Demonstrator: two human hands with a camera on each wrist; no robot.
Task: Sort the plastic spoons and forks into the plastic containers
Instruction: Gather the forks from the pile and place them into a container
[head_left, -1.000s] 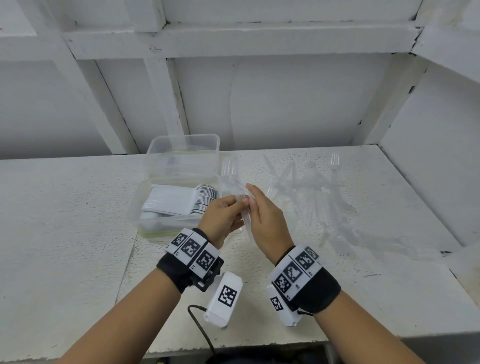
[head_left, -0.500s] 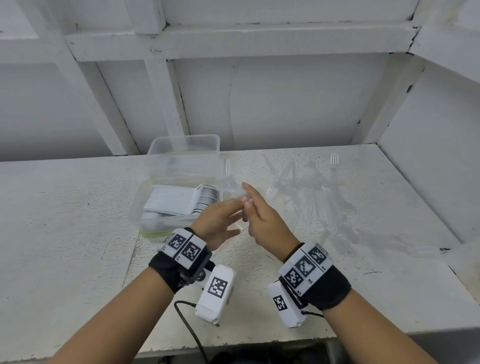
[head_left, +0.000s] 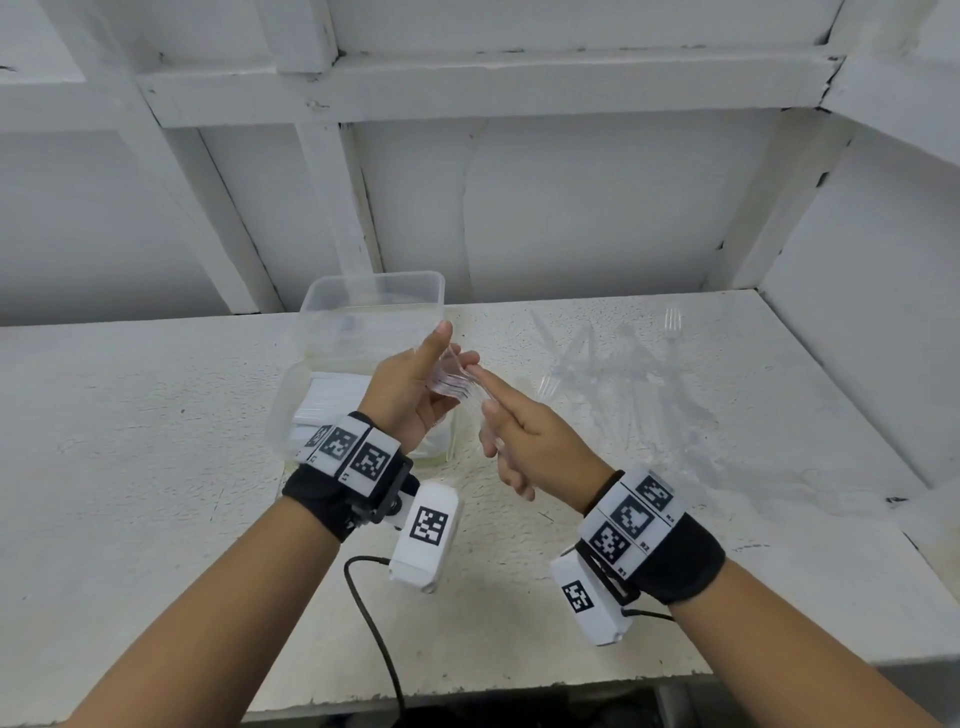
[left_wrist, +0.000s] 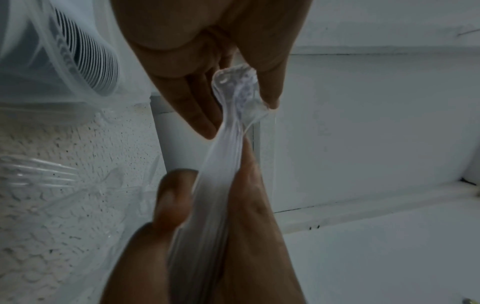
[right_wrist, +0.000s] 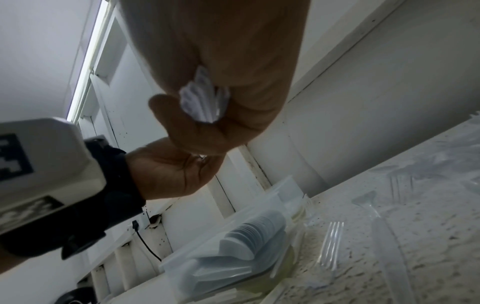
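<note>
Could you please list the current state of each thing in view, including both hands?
Bundle of clear forks: held up between both hands.
Left hand: holds the tine end.
Right hand: grips the handles.
Near container: open, holds stacked white spoons.
Far container: open.
Loose cutlery: scattered on the table.

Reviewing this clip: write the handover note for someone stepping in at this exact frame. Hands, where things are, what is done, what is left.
Left hand: fingers hold the head end of a stacked bundle of clear forks, above the near container.
Right hand: grips the same bundle by its handles.
Near container: holds a neat stack of white spoons. Far container: clear, contents hard to make out.
Loose clear cutlery lies scattered on the table, to the right.
Done: spoons stacked in the near container.
Left: place the held bundle in a container, probably the far one, then gather and sort the scattered pieces.
</note>
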